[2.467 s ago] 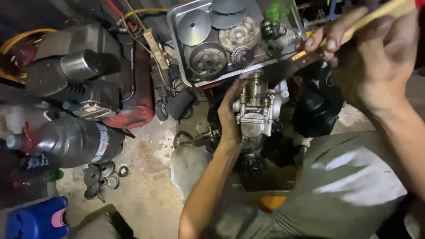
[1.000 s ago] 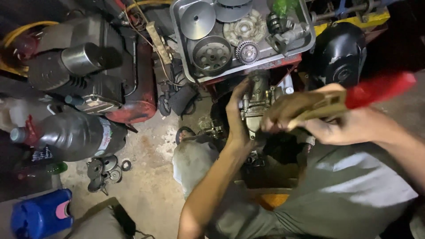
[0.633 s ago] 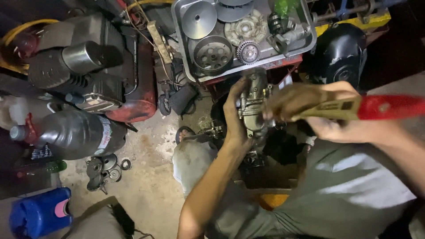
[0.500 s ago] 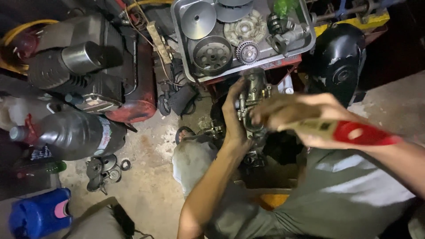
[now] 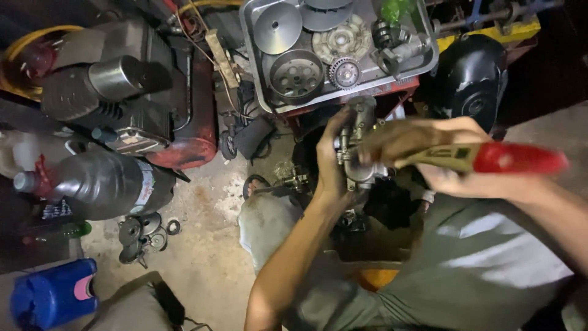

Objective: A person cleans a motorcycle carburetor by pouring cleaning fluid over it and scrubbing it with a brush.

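At the near left stands a blue plastic jug [image 5: 54, 294] with a pink oval label on its side. Farther up, a dark grey oil bottle [image 5: 101, 184] lies on its side, neck pointing left, with a pale label band around its right end. Just below it, a few small round metal washers and discs [image 5: 142, 236] sit on the stained concrete floor [image 5: 202, 257]. Behind the bottle is a black engine block [image 5: 116, 98] with ribbed fins and a smooth steel cylinder, and beside it a rounded red tank [image 5: 195, 116].

In the far middle, a square grey metal tray [image 5: 257, 67] holds round pulley discs and a small toothed gear [image 5: 345, 73].

Below the tray, the left hand [image 5: 331, 165] is clamped around a cast-metal carburetor [image 5: 358, 147], held upright in mid-air over the person's lap, its long axis running near to far. The metal is dull silver, lumpy and knobbed.

The right hand [image 5: 447, 159] is closed around a tool with a tan shaft and glossy red handle [image 5: 517, 158]; the tool lies level, its long axis left to right, red end pointing right and the working end meeting the carburetor. The hand is blurred.

At the far right sits a shiny black domed cover [image 5: 468, 79], with a yellow bar [image 5: 490, 34] behind it.
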